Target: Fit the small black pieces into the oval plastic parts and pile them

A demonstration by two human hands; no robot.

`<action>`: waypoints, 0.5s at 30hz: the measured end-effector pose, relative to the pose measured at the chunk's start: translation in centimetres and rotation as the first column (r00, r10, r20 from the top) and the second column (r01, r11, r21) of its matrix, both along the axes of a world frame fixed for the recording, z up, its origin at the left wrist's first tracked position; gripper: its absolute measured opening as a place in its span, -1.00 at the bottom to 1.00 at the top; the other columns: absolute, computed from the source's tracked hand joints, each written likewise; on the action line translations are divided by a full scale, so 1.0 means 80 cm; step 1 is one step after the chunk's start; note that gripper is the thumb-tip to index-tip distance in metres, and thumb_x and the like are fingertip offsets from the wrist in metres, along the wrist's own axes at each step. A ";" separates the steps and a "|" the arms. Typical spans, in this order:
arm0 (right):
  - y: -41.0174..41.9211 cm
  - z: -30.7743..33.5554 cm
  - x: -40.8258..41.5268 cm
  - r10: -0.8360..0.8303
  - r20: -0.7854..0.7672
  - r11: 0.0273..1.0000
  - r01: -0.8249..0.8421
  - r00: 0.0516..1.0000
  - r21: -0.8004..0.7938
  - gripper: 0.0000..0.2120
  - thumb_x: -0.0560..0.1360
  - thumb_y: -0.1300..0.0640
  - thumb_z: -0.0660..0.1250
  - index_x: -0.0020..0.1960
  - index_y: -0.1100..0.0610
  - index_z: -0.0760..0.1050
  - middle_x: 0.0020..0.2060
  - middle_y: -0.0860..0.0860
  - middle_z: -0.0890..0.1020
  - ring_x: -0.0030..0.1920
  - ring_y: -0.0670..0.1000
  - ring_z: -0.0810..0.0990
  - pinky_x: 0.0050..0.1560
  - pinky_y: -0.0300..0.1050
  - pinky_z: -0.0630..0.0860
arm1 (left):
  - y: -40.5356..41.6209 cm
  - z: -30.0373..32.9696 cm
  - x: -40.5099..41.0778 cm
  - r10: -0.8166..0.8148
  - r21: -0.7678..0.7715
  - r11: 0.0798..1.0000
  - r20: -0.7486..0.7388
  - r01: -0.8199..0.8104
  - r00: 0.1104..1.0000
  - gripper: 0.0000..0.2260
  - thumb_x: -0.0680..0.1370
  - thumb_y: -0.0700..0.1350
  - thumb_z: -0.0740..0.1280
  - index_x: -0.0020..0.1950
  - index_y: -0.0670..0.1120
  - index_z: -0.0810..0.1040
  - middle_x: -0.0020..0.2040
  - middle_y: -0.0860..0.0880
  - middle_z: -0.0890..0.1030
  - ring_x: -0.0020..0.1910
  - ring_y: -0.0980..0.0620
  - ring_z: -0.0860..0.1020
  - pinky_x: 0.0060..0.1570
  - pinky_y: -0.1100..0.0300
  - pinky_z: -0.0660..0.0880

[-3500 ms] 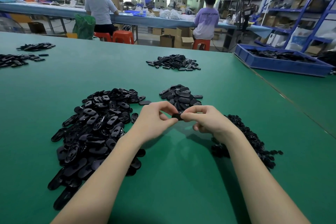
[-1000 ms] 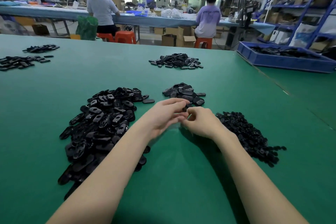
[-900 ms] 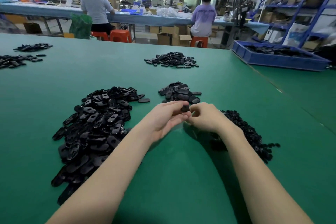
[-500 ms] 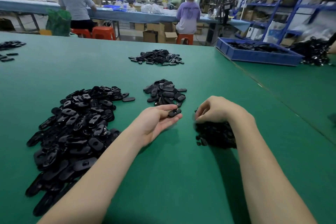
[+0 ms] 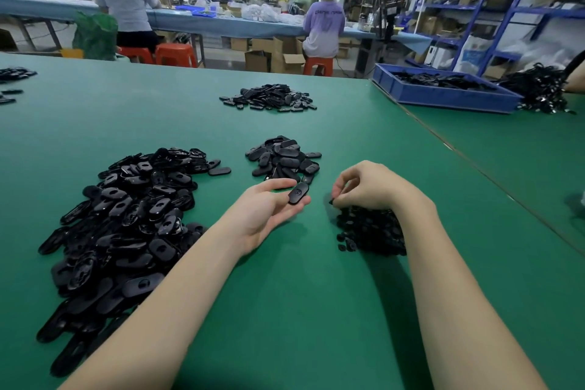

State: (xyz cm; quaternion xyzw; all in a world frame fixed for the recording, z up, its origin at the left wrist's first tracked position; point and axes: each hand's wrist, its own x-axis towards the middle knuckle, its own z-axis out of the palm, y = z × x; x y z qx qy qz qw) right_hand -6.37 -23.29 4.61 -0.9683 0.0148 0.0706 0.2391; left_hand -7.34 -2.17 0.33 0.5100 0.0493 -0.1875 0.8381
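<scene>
one oval part [image 5: 298,193] lies across left hand [image 5: 264,212]; right hand [image 5: 368,188] pinches small pieces [image 5: 370,229].

Left hand [image 5: 266,210] palm-up over the green table [image 5: 285,310], one oval part [image 5: 298,193] lying on its fingertips, thumb above it. Right hand [image 5: 368,188] curled, fingertips down in the heap of small black pieces [image 5: 370,231]. Big oval-part heap [image 5: 126,222] far left, smaller pile [image 5: 285,157] just beyond the hands. Blue tray [image 5: 443,95] far right.
</scene>
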 end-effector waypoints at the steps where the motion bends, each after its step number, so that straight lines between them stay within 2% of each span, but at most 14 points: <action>1: 0.002 0.001 0.000 0.010 0.025 0.999 -0.011 1.000 0.044 -0.96 0.41 0.03 0.52 -0.17 -0.08 0.68 -0.17 -0.13 0.74 -0.11 -0.07 0.66 -0.12 -0.22 0.52 | 0.001 0.000 0.000 0.007 0.004 1.000 0.004 -0.007 1.000 -0.70 0.59 -0.49 0.14 0.26 -0.31 0.49 0.11 -0.30 0.65 0.05 -0.16 0.70 0.06 0.11 0.64; 4: 0.008 0.003 0.000 0.034 0.069 0.987 -0.044 0.997 0.154 -0.97 0.45 0.01 0.51 -0.13 -0.07 0.67 -0.23 -0.15 0.73 -0.28 -0.16 0.57 -0.17 -0.21 0.45 | 0.001 0.002 -0.003 0.017 0.029 0.999 0.025 -0.018 1.000 -0.63 0.58 -0.52 0.11 0.27 -0.25 0.50 0.11 -0.29 0.64 0.02 -0.15 0.71 0.01 0.14 0.65; 6: 0.010 0.001 0.000 0.055 0.059 0.980 -0.065 0.997 0.187 -0.97 0.46 0.01 0.51 -0.13 -0.07 0.67 -0.27 -0.15 0.72 -0.37 -0.18 0.51 -0.15 -0.19 0.45 | 0.002 0.003 -0.004 0.010 0.067 0.998 0.055 -0.014 0.998 -0.56 0.56 -0.53 0.09 0.30 -0.18 0.52 0.01 -0.20 0.62 0.01 -0.14 0.71 -0.01 0.16 0.65; 8: 0.011 0.000 -0.001 0.071 0.047 0.973 -0.079 0.996 0.215 -0.99 0.47 0.01 0.51 -0.13 -0.09 0.69 -0.26 -0.11 0.73 -0.37 -0.16 0.49 -0.14 -0.18 0.45 | 0.002 0.005 -0.005 -0.001 0.116 0.993 0.088 -0.009 0.996 -0.52 0.56 -0.53 0.09 0.31 -0.13 0.54 -0.09 -0.12 0.56 0.02 -0.13 0.71 -0.01 0.17 0.65; 11: 0.010 0.000 -0.001 0.074 0.037 0.964 -0.081 0.997 0.252 -0.95 0.46 0.03 0.51 -0.13 -0.12 0.70 -0.30 -0.12 0.71 -0.39 -0.17 0.47 -0.15 -0.18 0.42 | 0.002 0.007 -0.007 0.001 0.159 0.987 0.113 -0.019 0.994 -0.55 0.55 -0.52 0.14 0.30 -0.15 0.56 0.06 -0.18 0.58 0.03 -0.13 0.71 0.01 0.17 0.65; 15: 0.005 -0.005 0.001 0.027 -0.003 0.992 -0.027 1.000 0.122 -0.93 0.42 0.06 0.49 -0.16 -0.12 0.70 -0.19 -0.10 0.74 -0.23 -0.09 0.57 -0.13 -0.20 0.49 | 0.004 0.006 -0.007 0.035 0.147 0.988 0.103 -0.050 0.994 -0.67 0.56 -0.48 0.25 0.26 -0.21 0.55 0.05 -0.24 0.61 -0.01 -0.17 0.71 -0.02 0.15 0.65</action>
